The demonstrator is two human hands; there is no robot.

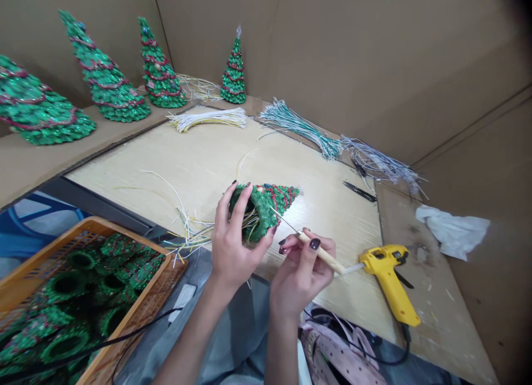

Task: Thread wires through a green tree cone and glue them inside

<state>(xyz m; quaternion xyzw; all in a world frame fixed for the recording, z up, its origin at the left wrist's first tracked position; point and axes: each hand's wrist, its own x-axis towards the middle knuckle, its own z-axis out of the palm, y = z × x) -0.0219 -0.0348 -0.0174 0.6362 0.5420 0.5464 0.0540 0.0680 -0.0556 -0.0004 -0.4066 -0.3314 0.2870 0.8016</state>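
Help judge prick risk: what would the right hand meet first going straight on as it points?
Likely the green tree in the left hand; the pointed tool in the right hand overlaps its side; contact is unclear.

The left hand hides part of the hollow green tree with red garlands; the right hand covers some of the pale wooden-handled awl. The left edge crops a larger glittery green tree and the orange plastic basket; the bottom edge, the pink dotted bag.
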